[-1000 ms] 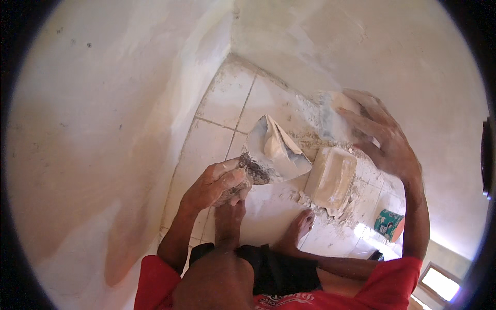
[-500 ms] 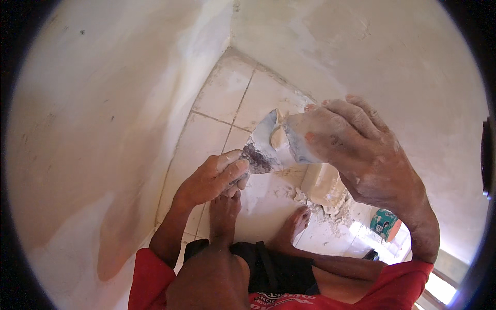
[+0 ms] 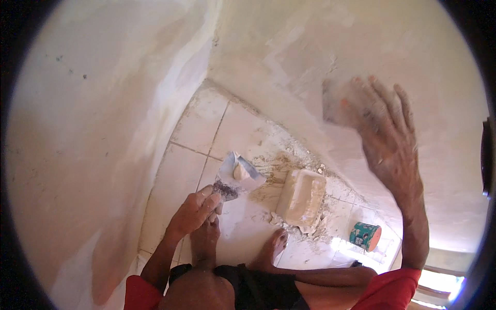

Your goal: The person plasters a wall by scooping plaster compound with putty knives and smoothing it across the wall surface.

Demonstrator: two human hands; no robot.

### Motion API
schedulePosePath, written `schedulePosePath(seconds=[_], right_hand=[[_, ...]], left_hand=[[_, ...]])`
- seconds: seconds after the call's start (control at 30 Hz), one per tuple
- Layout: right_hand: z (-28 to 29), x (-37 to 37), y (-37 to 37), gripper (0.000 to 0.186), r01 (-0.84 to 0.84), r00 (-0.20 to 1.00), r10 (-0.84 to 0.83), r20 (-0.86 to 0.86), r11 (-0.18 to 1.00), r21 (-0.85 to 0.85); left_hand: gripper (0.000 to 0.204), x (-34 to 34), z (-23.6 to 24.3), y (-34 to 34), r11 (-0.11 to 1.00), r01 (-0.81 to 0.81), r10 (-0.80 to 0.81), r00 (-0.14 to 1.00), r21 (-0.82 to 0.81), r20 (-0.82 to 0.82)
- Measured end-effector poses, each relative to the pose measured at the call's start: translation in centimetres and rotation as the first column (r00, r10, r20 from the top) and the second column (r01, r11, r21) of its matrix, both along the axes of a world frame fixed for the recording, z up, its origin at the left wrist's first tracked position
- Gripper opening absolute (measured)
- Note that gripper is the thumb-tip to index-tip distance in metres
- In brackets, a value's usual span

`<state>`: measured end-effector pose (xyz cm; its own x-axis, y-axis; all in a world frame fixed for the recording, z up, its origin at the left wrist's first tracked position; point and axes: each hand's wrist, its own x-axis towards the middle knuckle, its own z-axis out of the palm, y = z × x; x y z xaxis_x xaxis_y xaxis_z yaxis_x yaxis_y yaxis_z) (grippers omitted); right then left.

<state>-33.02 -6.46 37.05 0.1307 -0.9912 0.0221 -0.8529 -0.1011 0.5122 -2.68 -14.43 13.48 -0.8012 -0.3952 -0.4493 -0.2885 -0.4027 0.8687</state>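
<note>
My left hand (image 3: 190,216) is wrapped round the handle of a putty knife (image 3: 226,190), held low over the floor. Its broad grey blade is turned up and carries a lump of pale putty (image 3: 240,172). Farther up and to the right, my dusty right hand (image 3: 385,126) spreads its fingers over a flat scraper blade (image 3: 329,103), pressing it to the right-hand wall (image 3: 305,62). Only the blade's left edge shows clearly; the rest is covered by my hand and slightly blurred. Around it the plaster has smeared patches.
A putty-caked rectangular tub (image 3: 304,199) stands on the tiled floor (image 3: 194,126), with crumbs of putty around it. A green can (image 3: 365,236) with an orange end lies right of it. The left wall (image 3: 103,129) meets the right one in a corner. My bare feet are below.
My right hand has moved up and right with the scraper blade, from beside the putty knife to the wall. The left hand with the putty knife has moved lower and left in the picture.
</note>
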Motion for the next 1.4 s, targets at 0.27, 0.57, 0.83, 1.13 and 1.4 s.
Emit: schedulePosePath(seconds=[0.27, 0.57, 0.83, 1.13, 1.4], right_hand=[[3.7, -4.3, -3.7, 0.051, -0.077, 0.966, 0.063, -0.251, 0.996, -0.047], [0.3, -3.7, -6.7, 0.059, -0.112, 0.947, 0.112, -0.3, 0.994, 0.015], [8.2, -2.8, -4.1, 0.06, -0.078, 0.817, 0.011, -0.576, 0.993, -0.092], [-4.5, -2.5, 4.3, 0.036, 0.509, 0.598, 0.266, 0.756, 0.603, -0.614], [-11.2, 4.3, 0.4, 0.017, 0.804, -0.57, 0.611, 0.549, 0.551, 0.222]], left_hand=[[0.033, 0.6, -5.5, 4.0, 0.994, 0.104, -0.106, 0.993, -0.039, -0.057], [0.032, 2.9, -8.0, 6.5, 0.996, 0.086, -0.086, 0.996, -0.017, -0.005], [0.029, 1.6, -9.7, 6.1, 0.982, 0.175, -0.178, 0.984, 0.072, 0.024], [0.033, 4.8, -18.3, 10.5, 0.512, 0.109, -0.205, 0.979, -0.852, 0.001], [0.027, 3.0, -13.6, 8.9, 0.932, 0.226, -0.214, 0.974, -0.283, 0.076]])
